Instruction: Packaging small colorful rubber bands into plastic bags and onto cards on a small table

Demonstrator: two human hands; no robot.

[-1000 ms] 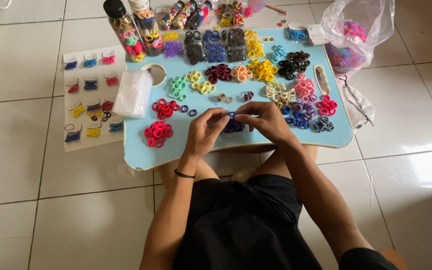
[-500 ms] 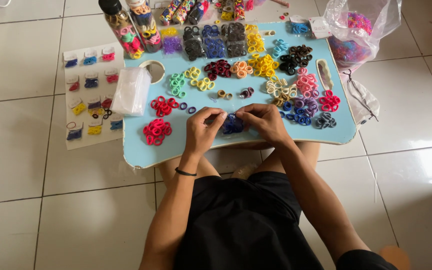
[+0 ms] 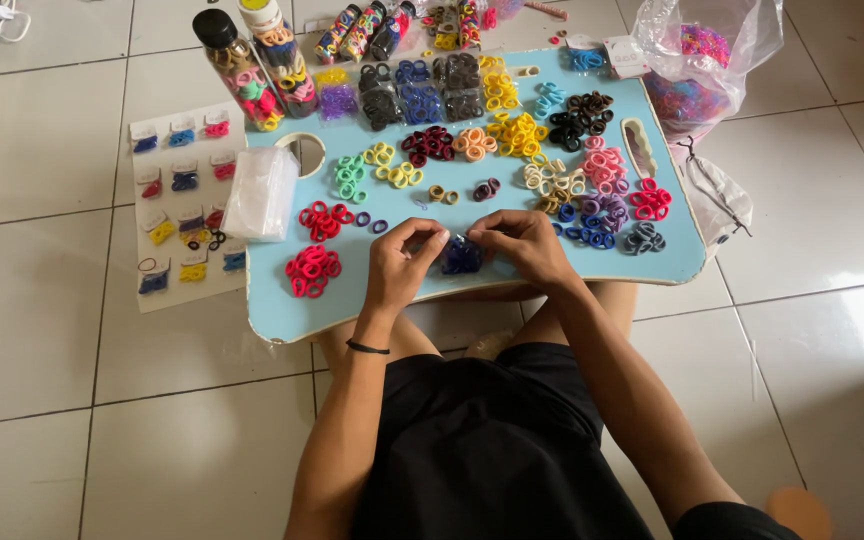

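Here, a light-blue lap table (image 3: 512,275) stands on white floor tiles (image 3: 832,230).

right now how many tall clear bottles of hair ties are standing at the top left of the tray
2. One with a black cap stands at the tray's far left corner; one with a white cap stands just right of it. Others lying further right aren't counted.

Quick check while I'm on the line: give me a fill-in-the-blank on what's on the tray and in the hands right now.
1. Both hands, left hand and right hand, pinch a small bundle of ____ blue hair ties.
2. The tray is light ____.
3. The left wrist wears a ____ band.
4. The stack of clear bags lies at the tray's ____ edge.

Missing words: dark; blue; black; left
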